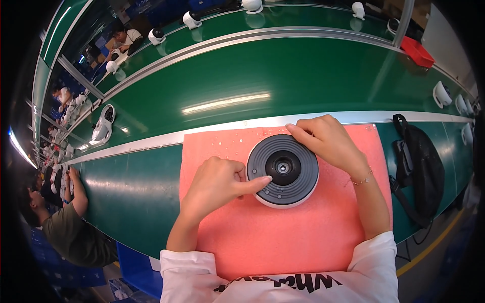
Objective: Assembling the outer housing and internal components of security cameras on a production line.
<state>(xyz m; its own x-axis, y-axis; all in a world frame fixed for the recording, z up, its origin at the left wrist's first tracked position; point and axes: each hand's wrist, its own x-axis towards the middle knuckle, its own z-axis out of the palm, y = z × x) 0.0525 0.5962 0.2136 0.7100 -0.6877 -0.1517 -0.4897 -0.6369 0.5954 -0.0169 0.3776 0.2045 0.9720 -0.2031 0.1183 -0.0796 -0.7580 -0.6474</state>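
Head view: left hand point(214, 184) fingertip presses round black disc point(283, 169) at 8 o'clock, right hand point(326, 141) pinching rim at 1 o'clock; uneven pressure could tilt it on pink foam mat point(283, 237).

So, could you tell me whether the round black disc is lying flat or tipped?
Flat: the black disc lies level on the pink foam mat.

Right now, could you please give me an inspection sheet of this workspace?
Surface: pink foam mat on a green bench.
Job's things: round black ribbed disc with a central lens, white rim beneath.
Clutter: small screws scattered on the mat.
Grips: left hand fingertip on the disc's face; right hand at its upper edge.
Cables: nothing seen.
Surroundings: black bag, white devices, red bin, seated co-worker.
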